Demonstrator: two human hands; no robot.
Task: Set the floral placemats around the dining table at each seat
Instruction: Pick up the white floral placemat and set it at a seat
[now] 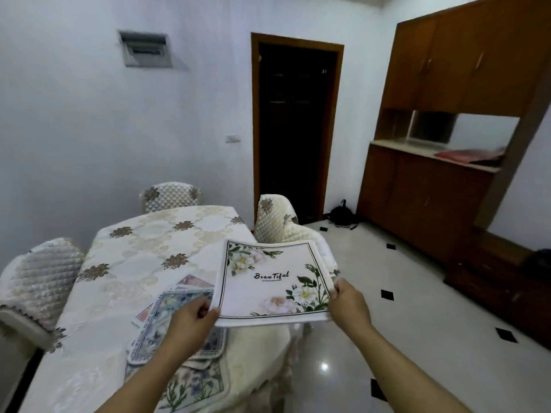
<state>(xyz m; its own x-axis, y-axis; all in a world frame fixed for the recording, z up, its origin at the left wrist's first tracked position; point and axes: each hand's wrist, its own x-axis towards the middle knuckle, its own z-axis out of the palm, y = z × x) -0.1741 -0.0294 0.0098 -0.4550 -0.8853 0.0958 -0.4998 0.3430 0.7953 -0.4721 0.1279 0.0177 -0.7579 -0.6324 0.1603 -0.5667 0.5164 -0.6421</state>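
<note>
A white floral placemat [269,281] with green leaves, pale flowers and the word "Beautiful" is held flat in the air over the table's right edge. My left hand [193,318] grips its near left corner and my right hand [347,302] grips its near right corner. Under my left forearm a loose stack of other floral placemats [167,332] lies on the dining table [134,263], which wears a cream cloth with brown flower motifs.
Three quilted-cover chairs stand around the table: one at the far end [170,195], one on the right [275,222], one on the left [35,281]. A dark doorway [295,129] and wooden cabinets [441,174] lie beyond, with glossy tiled floor [387,308] to the right.
</note>
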